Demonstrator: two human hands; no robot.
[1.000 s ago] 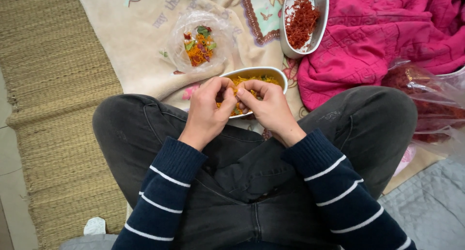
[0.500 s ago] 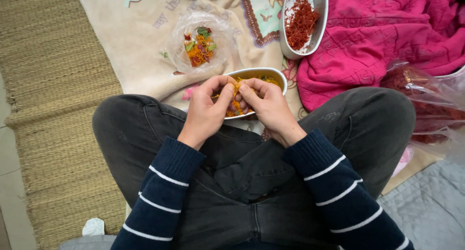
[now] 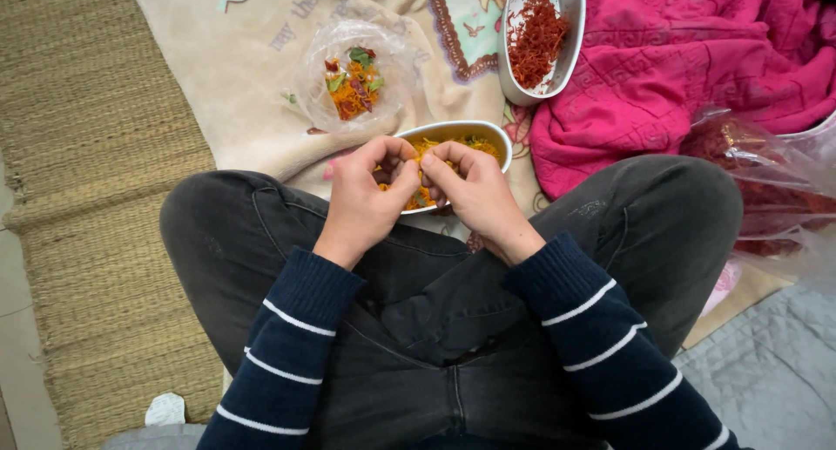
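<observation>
At the far left I see a woven straw mat (image 3: 78, 197) running down the floor, with a small white scrap (image 3: 165, 408) near its lower edge, and beside it a beige blanket (image 3: 252, 84) on which everything else rests. On that blanket, toward its upper middle, lies a clear plastic bag (image 3: 353, 75) spread open with orange, red and green petal bits on it. My left hand (image 3: 366, 197) is curled nearly closed, thumb and fingertips pinched on a small orange flower piece (image 3: 416, 193) just over the near rim of the white oval dish (image 3: 470, 132), which holds yellow-orange bits and sits between my knees. My right hand (image 3: 475, 193) meets it, also pinched on the same piece, fingertips touching the left's. I judge the step in hand to be pulling the flower apart over the dish; the next move calls for a fine, steady pull so the strands fall inside the rim. Further right stands a metal oval bowl (image 3: 570, 32) of red threads at the blanket's top edge, then a pink quilted cloth (image 3: 697, 67), a bag of dark red stuff (image 3: 766, 189) at the right edge, and grey bedding (image 3: 766, 372) in the lower right corner
</observation>
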